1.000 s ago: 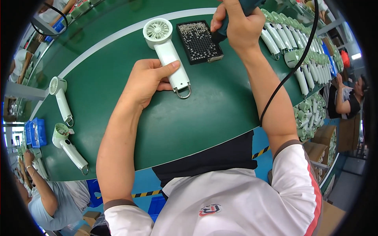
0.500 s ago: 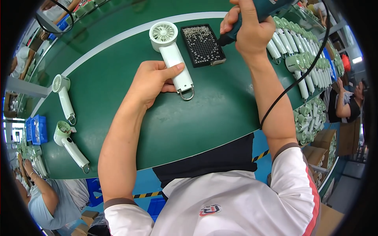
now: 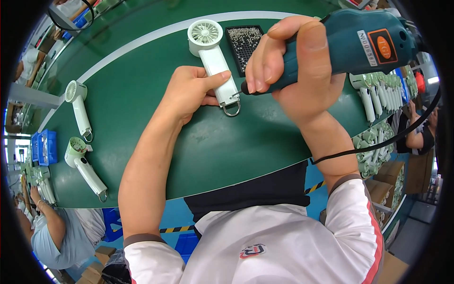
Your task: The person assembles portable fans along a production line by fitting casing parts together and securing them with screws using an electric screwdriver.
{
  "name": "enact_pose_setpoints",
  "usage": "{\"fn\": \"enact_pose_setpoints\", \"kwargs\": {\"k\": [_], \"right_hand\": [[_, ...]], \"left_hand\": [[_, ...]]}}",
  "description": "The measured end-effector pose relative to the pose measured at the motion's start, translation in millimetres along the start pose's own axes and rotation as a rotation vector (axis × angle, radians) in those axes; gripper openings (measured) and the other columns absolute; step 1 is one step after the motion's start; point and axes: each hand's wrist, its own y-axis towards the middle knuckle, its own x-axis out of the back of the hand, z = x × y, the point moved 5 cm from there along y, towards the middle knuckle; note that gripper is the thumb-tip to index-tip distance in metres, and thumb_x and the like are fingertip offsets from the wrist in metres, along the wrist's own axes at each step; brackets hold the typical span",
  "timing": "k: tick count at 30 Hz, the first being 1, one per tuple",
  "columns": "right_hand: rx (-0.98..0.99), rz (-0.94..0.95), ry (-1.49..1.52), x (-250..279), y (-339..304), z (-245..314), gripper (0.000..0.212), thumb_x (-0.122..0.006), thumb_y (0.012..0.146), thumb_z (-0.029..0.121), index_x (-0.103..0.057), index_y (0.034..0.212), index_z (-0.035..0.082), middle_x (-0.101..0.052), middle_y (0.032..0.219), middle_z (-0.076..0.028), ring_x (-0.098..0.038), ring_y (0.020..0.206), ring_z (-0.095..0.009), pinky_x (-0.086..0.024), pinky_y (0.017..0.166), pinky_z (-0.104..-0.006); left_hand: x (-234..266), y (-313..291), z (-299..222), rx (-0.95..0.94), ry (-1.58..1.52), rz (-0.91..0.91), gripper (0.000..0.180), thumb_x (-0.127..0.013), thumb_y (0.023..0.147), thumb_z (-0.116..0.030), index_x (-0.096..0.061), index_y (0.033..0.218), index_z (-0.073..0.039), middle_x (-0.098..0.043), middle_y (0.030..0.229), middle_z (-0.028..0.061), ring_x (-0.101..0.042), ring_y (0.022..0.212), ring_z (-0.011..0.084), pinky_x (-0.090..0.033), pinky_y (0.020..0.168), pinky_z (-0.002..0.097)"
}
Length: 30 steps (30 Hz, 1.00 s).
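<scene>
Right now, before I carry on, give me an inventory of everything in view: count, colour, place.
Handheld fan: one, white, in the left hand
Power screwdriver: one, teal, in the right hand
Screw tray: one, black, partly hidden by the right hand
Screws: many, silver, in the tray
Table: one, green, under the work
Loose fans: two, white and pale green, table's left
Fan rows: many, white and pale green, table's right
Fan pile: many, white and pale green, beyond the table's right edge
Cable: one, black, across the right forearm
Blue bin: at least one, blue, far left
Cardboard boxes: several, brown, lower right
Co-workers: several, nearest in pale blue, picture edges
Shirt: one, white, bottom
Hands: two, bare, centre
</scene>
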Motion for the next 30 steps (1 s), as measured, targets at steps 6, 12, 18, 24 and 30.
{"fn": "enact_pose_setpoints", "kwargs": {"k": [6, 12, 18, 24, 30], "right_hand": [[0.004, -0.014, -0.053, -6, -2, 0, 0.036, -0.041, 0.112, 0.033, -0.055, 0.116, 0.001, -0.053, 0.064, -0.009, -0.052, 0.050, -0.018, -0.050, 0.047, -0.0366], [0.011, 0.020, -0.084, -10, -5, -5, 0.028, -0.046, 0.110, 0.026, -0.057, 0.111, 0.000, -0.055, 0.064, -0.010, -0.054, 0.050, -0.018, -0.050, 0.046, -0.0359], [0.009, 0.067, -0.210, -18, -10, -7, 0.017, -0.048, 0.108, 0.016, -0.054, 0.103, 0.001, -0.054, 0.063, -0.009, -0.053, 0.050, -0.018, -0.049, 0.047, -0.0352], [-0.115, 0.063, -0.176, -16, -8, -16, 0.011, -0.052, 0.106, 0.012, -0.050, 0.099, 0.004, -0.052, 0.062, -0.008, -0.050, 0.050, -0.018, -0.048, 0.047, -0.0340], [-0.151, 0.030, -0.117, -23, -14, -16, 0.010, -0.052, 0.105, 0.009, -0.050, 0.097, 0.003, -0.052, 0.061, -0.008, -0.051, 0.050, -0.018, -0.048, 0.047, -0.0343]], "left_hand": [[-3, -4, -3, -0.006, -0.021, 0.004, 0.040, -0.076, 0.095, -0.024, -0.069, 0.107, 0.014, -0.075, 0.094, 0.0189, -0.076, 0.081, 0.0228, -0.063, 0.072, 0.0327], [-3, -4, -2, 0.006, 0.000, 0.005, 0.039, -0.075, 0.095, -0.023, -0.070, 0.105, 0.014, -0.075, 0.093, 0.0190, -0.075, 0.080, 0.0226, -0.062, 0.070, 0.0326], [1, 0, -1, -0.029, 0.006, 0.015, 0.035, -0.076, 0.094, -0.021, -0.071, 0.102, 0.013, -0.075, 0.091, 0.0181, -0.074, 0.077, 0.0219, -0.062, 0.067, 0.0327], [-4, 5, -3, -0.019, 0.017, -0.012, 0.030, -0.077, 0.093, -0.017, -0.072, 0.098, 0.013, -0.075, 0.087, 0.0175, -0.074, 0.073, 0.0212, -0.061, 0.061, 0.0328], [-4, 10, 14, -0.066, -0.051, 0.029, 0.028, -0.077, 0.092, -0.015, -0.072, 0.093, 0.012, -0.075, 0.084, 0.0168, -0.074, 0.072, 0.0212, -0.062, 0.061, 0.0344]]}}
